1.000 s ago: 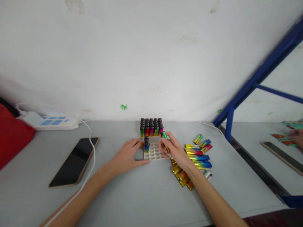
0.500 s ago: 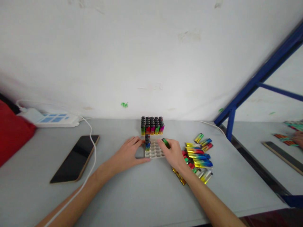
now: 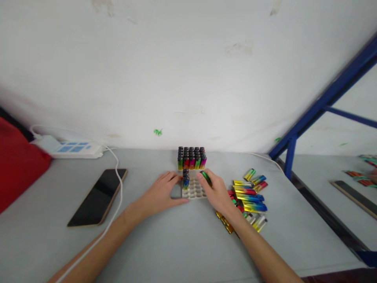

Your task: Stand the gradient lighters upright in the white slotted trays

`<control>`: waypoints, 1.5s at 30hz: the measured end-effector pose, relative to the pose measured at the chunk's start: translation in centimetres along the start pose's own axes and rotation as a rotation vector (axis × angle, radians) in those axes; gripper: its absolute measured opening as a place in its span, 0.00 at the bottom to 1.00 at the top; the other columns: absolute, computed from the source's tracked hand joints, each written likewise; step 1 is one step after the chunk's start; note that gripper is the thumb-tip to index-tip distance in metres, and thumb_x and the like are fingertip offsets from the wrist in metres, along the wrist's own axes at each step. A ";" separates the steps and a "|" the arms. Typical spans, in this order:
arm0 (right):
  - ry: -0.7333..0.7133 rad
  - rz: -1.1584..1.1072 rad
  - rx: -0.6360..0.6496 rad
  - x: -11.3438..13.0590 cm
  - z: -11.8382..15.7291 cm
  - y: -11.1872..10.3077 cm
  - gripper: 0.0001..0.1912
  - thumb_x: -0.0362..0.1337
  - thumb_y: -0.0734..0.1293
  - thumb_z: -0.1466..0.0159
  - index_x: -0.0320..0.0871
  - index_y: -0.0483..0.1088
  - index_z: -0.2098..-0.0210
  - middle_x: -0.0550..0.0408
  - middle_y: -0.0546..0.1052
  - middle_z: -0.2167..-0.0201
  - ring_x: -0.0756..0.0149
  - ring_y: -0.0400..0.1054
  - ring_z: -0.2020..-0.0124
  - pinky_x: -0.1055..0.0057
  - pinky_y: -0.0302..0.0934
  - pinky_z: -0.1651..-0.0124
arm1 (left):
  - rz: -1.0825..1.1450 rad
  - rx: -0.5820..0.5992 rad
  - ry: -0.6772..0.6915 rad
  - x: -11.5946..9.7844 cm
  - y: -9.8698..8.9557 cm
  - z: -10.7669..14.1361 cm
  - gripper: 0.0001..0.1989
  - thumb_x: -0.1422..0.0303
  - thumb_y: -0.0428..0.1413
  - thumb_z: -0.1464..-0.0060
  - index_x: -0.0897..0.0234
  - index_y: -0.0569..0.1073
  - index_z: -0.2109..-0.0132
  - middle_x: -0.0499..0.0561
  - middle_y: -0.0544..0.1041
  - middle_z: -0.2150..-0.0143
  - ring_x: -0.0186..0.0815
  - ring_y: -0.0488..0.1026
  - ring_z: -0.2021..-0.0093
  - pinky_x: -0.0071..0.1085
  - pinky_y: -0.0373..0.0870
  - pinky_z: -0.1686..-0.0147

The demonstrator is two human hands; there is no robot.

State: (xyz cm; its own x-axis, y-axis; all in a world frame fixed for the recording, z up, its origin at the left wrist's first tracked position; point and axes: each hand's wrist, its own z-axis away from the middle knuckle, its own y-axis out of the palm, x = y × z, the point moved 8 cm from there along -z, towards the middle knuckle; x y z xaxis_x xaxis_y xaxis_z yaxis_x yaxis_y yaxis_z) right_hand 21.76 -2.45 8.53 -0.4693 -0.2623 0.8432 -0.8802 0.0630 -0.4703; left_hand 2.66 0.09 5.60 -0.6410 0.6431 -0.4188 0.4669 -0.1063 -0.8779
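Observation:
A pale tray with rows of holes (image 3: 196, 192) lies on the grey table in front of me. My left hand (image 3: 161, 191) braces its left side, thumb at the front corner and index finger farther back, the fingers spread around the edge. A few black-topped lighters (image 3: 185, 181) stand upright in the left column of the tray. My right hand (image 3: 216, 190) pinches a green lighter (image 3: 205, 177), tilted over the tray's right part; its lower end is hidden by the fingers. Just behind stands a block of upright multicoloured lighters (image 3: 192, 160).
A loose pile of shiny lighters (image 3: 249, 197) lies right of my right hand. At left are a phone (image 3: 96, 198), a white cable (image 3: 120, 192), a power strip (image 3: 78, 149) and a red item (image 3: 20, 165). A blue metal frame (image 3: 312, 112) rises at right.
The whole view has shifted slightly, so everything sits a little farther right. Both hands keep nearly the same places on the tray and the green lighter.

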 end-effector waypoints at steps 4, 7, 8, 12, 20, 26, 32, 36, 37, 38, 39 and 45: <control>-0.191 0.082 0.069 1.6 0.5 0.5 0.20 0.50 0.58 0.18 0.49 0.67 0.63 0.55 0.76 0.66 0.60 0.71 0.65 0.66 0.65 0.60 | 0.006 0.002 -0.007 -0.3 -0.1 -0.1 0.26 0.48 0.73 0.42 0.59 0.77 0.48 0.57 0.82 0.45 0.55 0.79 0.41 0.52 0.75 0.36; -0.305 0.181 0.076 2.3 1.1 0.8 0.20 0.49 0.60 0.18 0.49 0.66 0.66 0.52 0.76 0.63 0.58 0.72 0.62 0.65 0.67 0.57 | 0.015 0.009 -0.017 -0.4 -0.2 -0.1 0.26 0.49 0.74 0.43 0.59 0.77 0.48 0.56 0.82 0.46 0.54 0.79 0.42 0.51 0.75 0.37; -0.320 0.207 0.095 2.3 1.2 1.0 0.21 0.48 0.61 0.18 0.49 0.65 0.66 0.52 0.76 0.65 0.59 0.72 0.63 0.65 0.66 0.58 | 0.017 0.011 -0.020 -0.4 -0.2 -0.2 0.26 0.49 0.75 0.43 0.59 0.77 0.48 0.56 0.82 0.46 0.54 0.79 0.42 0.51 0.75 0.37; -0.319 0.229 0.141 2.0 1.5 1.5 0.17 0.44 0.61 0.17 0.48 0.67 0.64 0.54 0.78 0.68 0.59 0.74 0.66 0.67 0.64 0.60 | 0.015 0.014 -0.033 -0.3 -0.1 -0.2 0.26 0.48 0.74 0.42 0.59 0.78 0.48 0.56 0.81 0.46 0.54 0.79 0.43 0.50 0.75 0.37; -0.301 0.292 0.217 1.2 1.4 2.3 0.09 0.39 0.64 0.17 0.46 0.72 0.55 0.50 0.84 0.62 0.56 0.81 0.59 0.66 0.69 0.57 | 0.019 0.010 -0.031 -0.1 0.0 0.0 0.26 0.48 0.74 0.42 0.59 0.77 0.47 0.57 0.81 0.45 0.53 0.78 0.41 0.49 0.74 0.37; -0.328 0.484 0.254 1.8 1.4 3.1 0.11 0.42 0.64 0.17 0.43 0.74 0.50 0.45 0.84 0.55 0.52 0.82 0.54 0.63 0.71 0.53 | 0.005 0.020 -0.026 0.1 0.1 -0.1 0.24 0.47 0.71 0.40 0.60 0.78 0.48 0.57 0.81 0.46 0.54 0.79 0.42 0.49 0.74 0.36; -0.307 0.664 0.273 1.8 0.5 3.0 0.13 0.44 0.64 0.17 0.42 0.75 0.51 0.46 0.82 0.57 0.54 0.80 0.58 0.64 0.70 0.58 | -0.016 0.013 -0.017 0.4 0.2 -0.1 0.27 0.42 0.68 0.38 0.60 0.78 0.47 0.57 0.81 0.46 0.54 0.79 0.43 0.50 0.75 0.37; -0.322 0.687 0.278 2.4 0.7 3.2 0.14 0.45 0.64 0.17 0.41 0.76 0.50 0.46 0.83 0.56 0.54 0.80 0.58 0.62 0.70 0.55 | -0.019 0.001 -0.016 0.7 0.2 -0.1 0.30 0.40 0.66 0.38 0.60 0.79 0.45 0.58 0.81 0.46 0.54 0.79 0.44 0.51 0.76 0.38; -0.323 0.687 0.280 2.5 0.8 3.3 0.15 0.46 0.64 0.17 0.41 0.76 0.50 0.46 0.83 0.56 0.54 0.80 0.58 0.62 0.70 0.55 | -0.023 0.003 -0.017 0.8 0.3 -0.1 0.31 0.39 0.66 0.38 0.60 0.79 0.45 0.58 0.81 0.46 0.55 0.79 0.45 0.51 0.76 0.38; -0.325 0.675 0.286 2.5 0.8 3.3 0.15 0.46 0.65 0.17 0.41 0.77 0.51 0.47 0.83 0.57 0.55 0.80 0.58 0.62 0.70 0.54 | -0.029 0.005 -0.017 0.9 0.4 -0.1 0.31 0.39 0.66 0.39 0.60 0.79 0.45 0.59 0.81 0.46 0.55 0.80 0.45 0.51 0.76 0.38; -0.327 0.647 0.293 2.5 0.8 3.2 0.16 0.47 0.65 0.18 0.42 0.77 0.52 0.47 0.84 0.57 0.56 0.80 0.59 0.63 0.69 0.54 | -0.036 0.004 -0.016 1.1 0.5 -0.1 0.32 0.38 0.66 0.39 0.61 0.79 0.44 0.59 0.81 0.46 0.55 0.80 0.45 0.51 0.76 0.38; -0.141 0.492 -0.107 -1.1 -1.3 -6.9 0.23 0.48 0.56 0.15 0.44 0.78 0.55 0.48 0.84 0.61 0.57 0.77 0.60 0.65 0.66 0.52 | -0.050 -0.015 -0.020 1.3 0.5 -0.2 0.33 0.37 0.66 0.40 0.60 0.80 0.44 0.58 0.81 0.46 0.55 0.80 0.45 0.50 0.76 0.38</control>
State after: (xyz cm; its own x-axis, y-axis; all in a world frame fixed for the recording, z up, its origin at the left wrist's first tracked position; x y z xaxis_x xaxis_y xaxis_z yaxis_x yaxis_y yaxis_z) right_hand 28.29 -1.35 11.17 -0.8218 -0.3035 0.4823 -0.5636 0.3079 -0.7665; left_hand 2.19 1.06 4.68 -0.6757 0.6323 -0.3790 0.4427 -0.0630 -0.8944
